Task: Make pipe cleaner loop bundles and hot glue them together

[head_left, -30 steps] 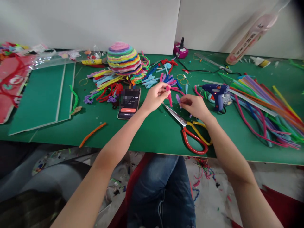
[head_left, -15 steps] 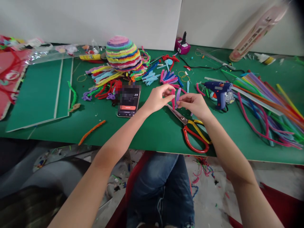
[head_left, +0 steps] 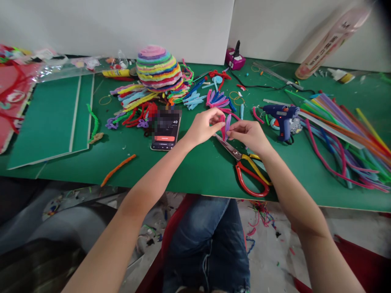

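Observation:
Pinched in the fingers of my left hand (head_left: pixel 205 127) is a pink pipe cleaner piece (head_left: pixel 223 129). My right hand (head_left: pixel 249 134) grips a purple pipe cleaner piece (head_left: pixel 227 123), held upright against the pink one. Both hands are just above the green table (head_left: pixel 195 175). Under them lie scissors (head_left: pixel 252 175) with red and yellow handles, blades pointing toward my fingers. Beyond the hands is a bunch of pink, purple and blue pieces (head_left: pixel 218 99), beside short light blue pieces (head_left: pixel 194 99).
A phone (head_left: pixel 165 130) and a striped ball-shaped piece (head_left: pixel 159 69) are left of centre. At right are a blue glue gun (head_left: pixel 282 116), long pipe cleaners (head_left: pixel 345 134) and a pink bottle (head_left: pixel 332 42). An orange pipe cleaner (head_left: pixel 117 170) lies near the front edge.
The purple piece has shifted slightly left, so it now meets the pink piece. My hands are otherwise almost unmoved.

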Available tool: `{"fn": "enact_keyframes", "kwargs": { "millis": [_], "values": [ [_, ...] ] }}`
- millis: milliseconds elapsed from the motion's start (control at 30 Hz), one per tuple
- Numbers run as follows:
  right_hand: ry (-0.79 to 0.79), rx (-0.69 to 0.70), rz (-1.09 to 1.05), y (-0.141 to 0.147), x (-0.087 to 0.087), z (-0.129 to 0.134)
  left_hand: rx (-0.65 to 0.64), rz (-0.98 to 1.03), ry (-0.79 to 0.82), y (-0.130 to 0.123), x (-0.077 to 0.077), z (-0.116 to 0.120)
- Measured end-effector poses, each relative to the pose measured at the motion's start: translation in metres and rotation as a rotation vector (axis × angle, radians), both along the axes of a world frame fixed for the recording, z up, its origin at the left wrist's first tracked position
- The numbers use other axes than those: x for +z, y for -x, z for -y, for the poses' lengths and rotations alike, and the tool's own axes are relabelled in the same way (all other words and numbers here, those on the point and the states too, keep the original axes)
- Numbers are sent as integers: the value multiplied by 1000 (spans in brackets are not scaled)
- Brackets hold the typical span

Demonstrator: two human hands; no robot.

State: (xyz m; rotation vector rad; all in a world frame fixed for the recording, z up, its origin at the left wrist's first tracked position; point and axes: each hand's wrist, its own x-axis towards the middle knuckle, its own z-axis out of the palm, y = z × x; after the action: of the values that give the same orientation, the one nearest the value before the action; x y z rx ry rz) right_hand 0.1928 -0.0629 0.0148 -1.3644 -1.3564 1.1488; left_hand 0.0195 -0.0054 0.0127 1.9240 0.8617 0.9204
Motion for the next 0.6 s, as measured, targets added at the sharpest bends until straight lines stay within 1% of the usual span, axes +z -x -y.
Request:
{"fn": "enact_keyframes", "kwargs": {
  "millis": [333, 467, 600],
  "values": [
    [-8, -1, -20, 1, -4, -2, -18, 39, 121, -2, -1, 0],
    [-6, -15, -25, 1, -5, -2, -10, 42, 127, -2, 0, 2],
    [4, -28, -18, 2, -7, -3, -6, 4, 117, -2, 3, 4]
  ]
}}
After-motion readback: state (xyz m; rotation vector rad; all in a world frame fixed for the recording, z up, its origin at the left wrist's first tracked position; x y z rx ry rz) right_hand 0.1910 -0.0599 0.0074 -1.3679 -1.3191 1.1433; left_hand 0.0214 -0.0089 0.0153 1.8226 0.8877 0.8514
